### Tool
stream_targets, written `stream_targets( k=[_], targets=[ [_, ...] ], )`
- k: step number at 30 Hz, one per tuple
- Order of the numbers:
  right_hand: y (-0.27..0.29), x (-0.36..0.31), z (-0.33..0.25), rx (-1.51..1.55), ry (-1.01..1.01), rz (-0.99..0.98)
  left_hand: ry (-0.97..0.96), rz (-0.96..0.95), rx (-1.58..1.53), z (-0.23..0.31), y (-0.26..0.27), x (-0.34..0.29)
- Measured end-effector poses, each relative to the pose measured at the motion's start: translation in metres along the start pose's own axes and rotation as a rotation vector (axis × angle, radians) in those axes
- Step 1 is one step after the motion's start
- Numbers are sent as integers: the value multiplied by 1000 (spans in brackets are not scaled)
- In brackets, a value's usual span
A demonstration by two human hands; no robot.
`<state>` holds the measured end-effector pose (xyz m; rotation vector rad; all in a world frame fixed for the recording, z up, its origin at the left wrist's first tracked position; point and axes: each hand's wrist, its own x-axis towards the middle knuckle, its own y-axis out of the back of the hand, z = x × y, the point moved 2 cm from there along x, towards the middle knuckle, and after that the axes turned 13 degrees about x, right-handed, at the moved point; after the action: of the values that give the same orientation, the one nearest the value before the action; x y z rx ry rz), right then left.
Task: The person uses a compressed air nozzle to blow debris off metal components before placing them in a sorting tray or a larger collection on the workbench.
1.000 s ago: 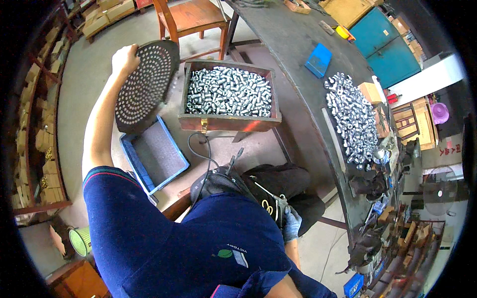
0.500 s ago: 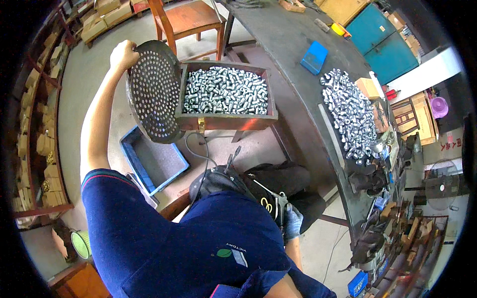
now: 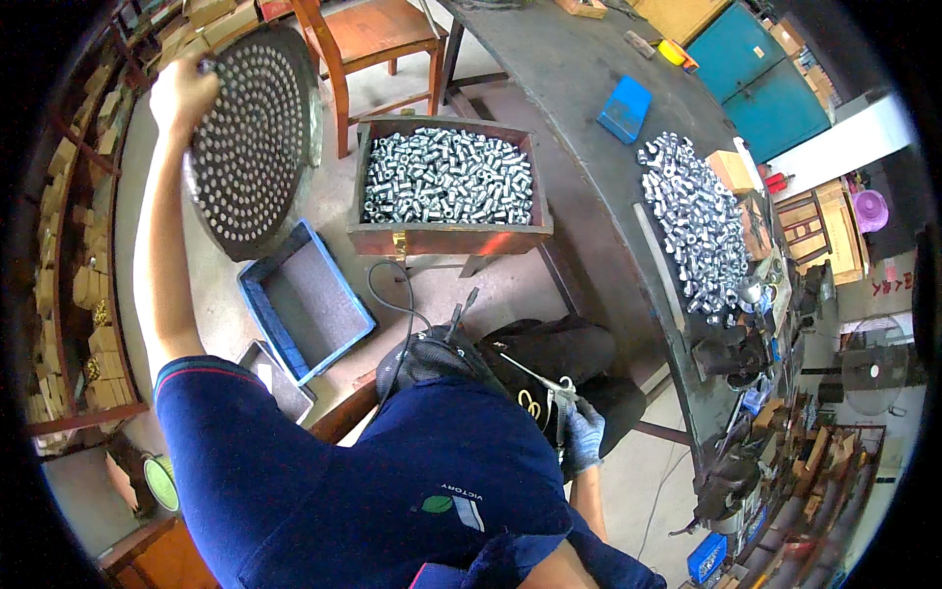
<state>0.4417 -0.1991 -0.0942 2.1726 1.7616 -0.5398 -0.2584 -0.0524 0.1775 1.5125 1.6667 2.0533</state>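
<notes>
At the upper left, my bare left hand (image 3: 184,95) grips the rim of a dark round perforated plate (image 3: 253,137), held raised and tilted. To its right stands a wooden box (image 3: 451,241) filled with small shiny metal fittings (image 3: 446,177); plate and box are apart. Down by my lap, my gloved right hand (image 3: 586,435) is closed around an air blow gun (image 3: 563,395), its thin nozzle pointing up and left. Part of the right hand's grip is hidden by the gun and my clothing.
A blue crate (image 3: 343,351) sits on the floor below the plate, with a grey tray (image 3: 294,401) beside it. A wooden chair (image 3: 388,37) stands behind the box. The dark workbench (image 3: 559,98) on the right carries more fittings (image 3: 692,226) and a blue container (image 3: 624,110).
My left hand has carried the perforated plate left and upward, away from the box's side. The right hand with the blow gun has hardly moved.
</notes>
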Motion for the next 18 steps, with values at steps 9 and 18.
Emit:
stream_targets(
  k=[9, 18],
  targets=[
    [-13, -3, 4, -2, 47, 3, 172, 259, -858, -20, 112, 11],
    [5, -9, 9, 309, -280, -248, 472, -285, -1206, 119, -43, -90]
  ],
)
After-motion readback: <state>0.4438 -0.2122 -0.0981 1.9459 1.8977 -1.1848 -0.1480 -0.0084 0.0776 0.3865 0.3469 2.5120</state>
